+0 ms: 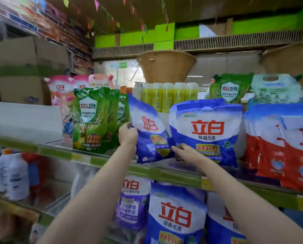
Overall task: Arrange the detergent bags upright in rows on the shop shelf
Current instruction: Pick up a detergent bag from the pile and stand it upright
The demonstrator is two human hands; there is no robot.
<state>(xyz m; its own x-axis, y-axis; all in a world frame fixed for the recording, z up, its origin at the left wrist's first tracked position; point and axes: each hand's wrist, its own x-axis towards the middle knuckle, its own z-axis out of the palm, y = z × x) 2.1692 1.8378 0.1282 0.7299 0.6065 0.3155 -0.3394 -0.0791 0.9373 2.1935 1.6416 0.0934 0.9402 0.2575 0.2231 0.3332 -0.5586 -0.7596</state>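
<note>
Two bare arms reaching up from below. Down low, more blue bags [175,213] standing on the under shelf, closest of all. Just above, the green shelf edge [164,170]. Left hand [127,136] gripping the left side of a small blue bag [149,136], fingers curled round its edge. Right hand [185,153] down at the bag's bottom right corner, fingers curled there and seeming to pinch it, though hard to see for sure. Small blue bag tipped, top leaning left, bottom just about on the shelf, squeezed between the green bags [90,118] on the left and the big blue bag [206,131] on the right, which stands up straight. Red bags [277,147] further right, in a row. Further back, yellow bottles [170,95], pink bags [61,90], and a brown basket [166,66] up high. Step in hand, most likely: standing this bag up in the gap. Next move probably calls for turning the top to the right till straight, pushing the bottom flat on the shelf, then letting go gently so no tipping over.
</note>
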